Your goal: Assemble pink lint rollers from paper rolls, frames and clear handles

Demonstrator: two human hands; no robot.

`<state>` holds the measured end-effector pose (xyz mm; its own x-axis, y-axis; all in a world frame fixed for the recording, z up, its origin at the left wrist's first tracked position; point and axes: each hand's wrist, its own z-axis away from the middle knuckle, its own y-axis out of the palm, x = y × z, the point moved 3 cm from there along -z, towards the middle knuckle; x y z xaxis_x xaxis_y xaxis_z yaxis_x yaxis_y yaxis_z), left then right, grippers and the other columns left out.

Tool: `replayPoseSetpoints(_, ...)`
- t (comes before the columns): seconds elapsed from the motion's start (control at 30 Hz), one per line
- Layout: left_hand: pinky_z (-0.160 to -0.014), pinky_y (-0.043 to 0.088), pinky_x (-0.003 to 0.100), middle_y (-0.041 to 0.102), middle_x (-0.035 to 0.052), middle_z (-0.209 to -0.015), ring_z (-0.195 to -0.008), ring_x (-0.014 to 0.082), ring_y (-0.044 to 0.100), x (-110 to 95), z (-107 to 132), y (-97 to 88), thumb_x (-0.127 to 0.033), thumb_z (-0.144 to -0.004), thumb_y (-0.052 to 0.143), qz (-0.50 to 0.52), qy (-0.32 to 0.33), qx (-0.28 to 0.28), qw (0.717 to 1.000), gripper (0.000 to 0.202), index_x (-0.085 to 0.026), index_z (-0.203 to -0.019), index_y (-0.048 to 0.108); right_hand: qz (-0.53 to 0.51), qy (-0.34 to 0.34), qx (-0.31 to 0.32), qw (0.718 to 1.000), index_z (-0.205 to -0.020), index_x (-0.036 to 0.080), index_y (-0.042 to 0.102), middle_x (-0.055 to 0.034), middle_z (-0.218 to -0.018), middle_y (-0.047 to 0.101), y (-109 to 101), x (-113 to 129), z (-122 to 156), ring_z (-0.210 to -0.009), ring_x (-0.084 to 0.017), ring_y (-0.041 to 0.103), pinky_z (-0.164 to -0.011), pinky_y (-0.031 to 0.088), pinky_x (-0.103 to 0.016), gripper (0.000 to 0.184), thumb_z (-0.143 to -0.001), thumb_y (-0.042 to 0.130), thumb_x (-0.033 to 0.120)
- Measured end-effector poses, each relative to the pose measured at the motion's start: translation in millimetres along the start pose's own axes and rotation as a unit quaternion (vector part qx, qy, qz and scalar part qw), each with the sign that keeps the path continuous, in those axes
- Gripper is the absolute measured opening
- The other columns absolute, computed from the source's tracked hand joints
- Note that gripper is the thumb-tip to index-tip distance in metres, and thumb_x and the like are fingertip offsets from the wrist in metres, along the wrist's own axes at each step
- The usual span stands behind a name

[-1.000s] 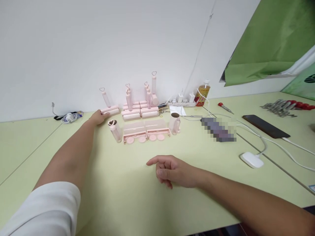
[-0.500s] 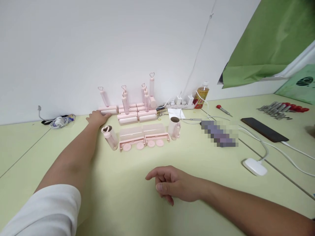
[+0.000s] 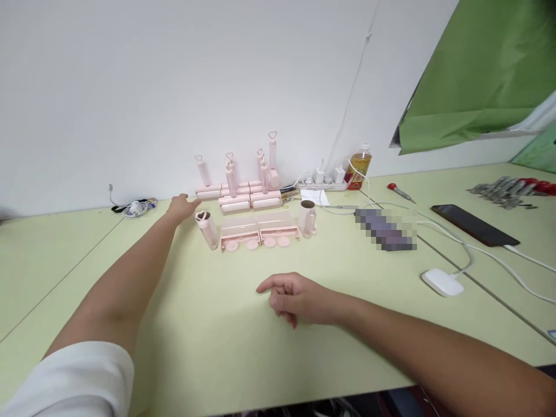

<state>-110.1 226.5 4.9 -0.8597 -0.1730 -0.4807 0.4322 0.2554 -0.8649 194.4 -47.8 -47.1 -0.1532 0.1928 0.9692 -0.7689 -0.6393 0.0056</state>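
Observation:
My left hand (image 3: 182, 207) is stretched far out over the pale green table (image 3: 217, 347), fingers extended and holding nothing. It hovers just short of the leftmost pink roller (image 3: 207, 191) in a stack of pink rollers with heart-topped handles (image 3: 245, 194) by the wall. A single pink roller with a heart handle (image 3: 207, 229) stands tilted just right of that hand. Beside it lie two clear pink covers with round discs (image 3: 259, 230) and a pink cup-like piece (image 3: 307, 218). My right hand (image 3: 299, 298) rests on the table nearer to me, index finger out, other fingers loosely curled, holding nothing.
A power strip (image 3: 324, 184), a bottle of yellow liquid (image 3: 358, 167) and a red-handled screwdriver (image 3: 399, 191) sit at the back right. A dark phone (image 3: 475, 225), a white puck with cable (image 3: 443, 282), metal tools (image 3: 508, 188) and a green sheet (image 3: 478, 69) lie right. A cable bundle (image 3: 134, 208) lies left.
My left hand has come off the leftmost pink roller and now sits slightly short of it. My right hand has stayed in about the same place on the table. The view has shifted a little.

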Motion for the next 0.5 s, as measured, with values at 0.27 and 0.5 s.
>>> replayPoseSetpoints(0.27, -0.074, 0.047, 0.029, 0.065, 0.0077, -0.104, -0.077, 0.0158, 0.06, -36.5, 145.7, -71.4, -0.034, -0.084, 0.051, 0.119, 0.195, -0.29, 0.929, 0.035, -0.016, -0.113, 0.059, 0.048, -0.021, -0.014, 0.999, -0.119, 0.018, 0.058, 0.0037, -0.07, 0.053, 1.3, 5.0, -3.5, -0.048, -0.007, 0.051, -0.047, 0.045, -0.022, 0.037, -0.088, 0.059, 0.039)
replayPoseSetpoints(0.5, -0.059, 0.04, 0.028, 0.069, 0.0011, -0.074, -0.067, 0.0179, 0.062, -57.4, 240.4, -13.4, -0.038, -0.089, 0.045, -0.016, 0.339, 0.099, 0.935, 0.04, -0.02, -0.121, 0.061, 0.105, -0.066, -0.059, 0.991, -0.116, 0.018, 0.059, 0.0046, -0.069, 0.047, -4.7, 8.1, -4.6, -0.053, -0.009, 0.048, -0.047, 0.043, -0.023, 0.038, -0.086, 0.06, 0.042)
